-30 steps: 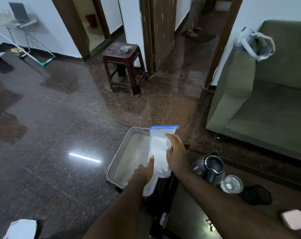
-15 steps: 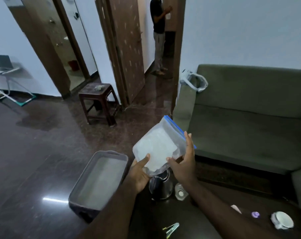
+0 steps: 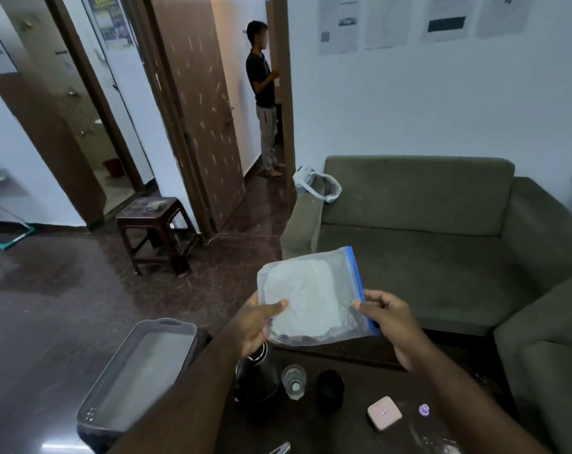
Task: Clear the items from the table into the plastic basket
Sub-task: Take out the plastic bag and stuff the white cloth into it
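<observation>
A dull green sofa (image 3: pixel 419 224) with soft, matte upholstery fills the far right, its second section turning the corner along the right edge. In front of it stands the dark, glossy surface (image 3: pixel 353 427), and at that surface's left end sits the plastic basket (image 3: pixel 137 375), a grey rounded rectangle with a perforated side wall and a handle slot in its far rim; its inside shows only a pale bottom. Beyond, a small brown stool (image 3: pixel 153 231) with square legs stands on the polished stone floor by a door.

Above the near edge of the surface, both hands hold up a clear zip bag (image 3: pixel 314 296), thin and crinkled, with a blue seal strip along its right edge and a flat white mass inside. The left hand (image 3: pixel 255 322) pinches its left side, thumb on the front; the right hand (image 3: pixel 392 326) pinches the lower right corner at the seal.

On the surface below stand a dark kettle (image 3: pixel 255 378), a clear glass (image 3: pixel 294 381) just right of it, a black cup (image 3: pixel 330 388), a pale pink rounded-square case (image 3: pixel 384 413) and a tiny purple piece (image 3: pixel 424 409).
</observation>
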`<state>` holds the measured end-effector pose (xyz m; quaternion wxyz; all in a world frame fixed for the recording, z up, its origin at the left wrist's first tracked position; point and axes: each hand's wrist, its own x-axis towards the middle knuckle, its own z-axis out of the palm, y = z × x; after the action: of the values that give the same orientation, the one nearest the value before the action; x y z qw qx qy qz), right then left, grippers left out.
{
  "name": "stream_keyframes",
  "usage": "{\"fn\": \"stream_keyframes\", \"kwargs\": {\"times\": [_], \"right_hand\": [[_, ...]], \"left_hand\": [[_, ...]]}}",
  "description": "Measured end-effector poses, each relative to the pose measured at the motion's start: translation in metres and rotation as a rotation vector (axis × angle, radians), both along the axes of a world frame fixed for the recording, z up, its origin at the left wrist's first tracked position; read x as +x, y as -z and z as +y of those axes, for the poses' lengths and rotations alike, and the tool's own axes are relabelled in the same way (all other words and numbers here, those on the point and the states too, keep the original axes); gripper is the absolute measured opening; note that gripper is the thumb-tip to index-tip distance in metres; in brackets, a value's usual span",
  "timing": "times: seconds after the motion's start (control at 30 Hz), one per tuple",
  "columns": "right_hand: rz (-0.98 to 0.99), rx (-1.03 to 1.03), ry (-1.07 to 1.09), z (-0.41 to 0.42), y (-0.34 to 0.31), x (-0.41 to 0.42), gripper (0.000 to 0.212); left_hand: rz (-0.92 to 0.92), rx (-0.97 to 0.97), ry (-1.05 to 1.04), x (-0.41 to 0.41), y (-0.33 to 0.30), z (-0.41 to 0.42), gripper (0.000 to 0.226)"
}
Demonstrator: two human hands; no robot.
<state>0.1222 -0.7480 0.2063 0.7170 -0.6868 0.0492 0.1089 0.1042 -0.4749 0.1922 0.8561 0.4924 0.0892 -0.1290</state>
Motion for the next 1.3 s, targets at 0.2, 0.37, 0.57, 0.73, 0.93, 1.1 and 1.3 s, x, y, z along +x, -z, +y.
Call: {"fn": "stream_keyframes", "kwargs": {"times": [0.2, 0.37, 0.57, 0.73, 0.93, 1.1, 1.3], "right_hand": [[-0.063, -0.193, 0.016, -0.008, 0.005, -0.005, 0.018], [-0.031, -0.16, 0.126, 0.001, 0.027, -0.013, 0.017], [-0.252, -0.235, 0.405, 0.027, 0.037, -0.014, 0.019], [-0.307, -0.362, 0.285, 0.043, 0.076, -0.001, 0.012], [-0.064, -0.27, 0.302, 0.048, 0.149, 0.008, 0.023], [0.076, -0.179, 0.272, 0.044, 0.209, 0.012, 0.021], [0.155, -0.099, 0.216, 0.02, 0.3, -0.007, 0.032]], "left_hand": [[-0.009, 0.212, -0.009, 0.013, 0.006, -0.002, 0.046], [0.01, 0.305, -0.025, 0.019, 0.029, 0.004, 0.046], [0.086, 0.236, 0.078, 0.027, 0.052, 0.028, 0.049], [0.155, 0.251, 0.142, 0.042, 0.093, 0.041, 0.052], [0.191, 0.183, 0.251, 0.059, 0.163, 0.043, 0.045], [0.216, 0.187, 0.245, 0.058, 0.226, 0.03, 0.048], [0.268, 0.204, 0.233, 0.031, 0.304, 0.006, 0.041]]}}
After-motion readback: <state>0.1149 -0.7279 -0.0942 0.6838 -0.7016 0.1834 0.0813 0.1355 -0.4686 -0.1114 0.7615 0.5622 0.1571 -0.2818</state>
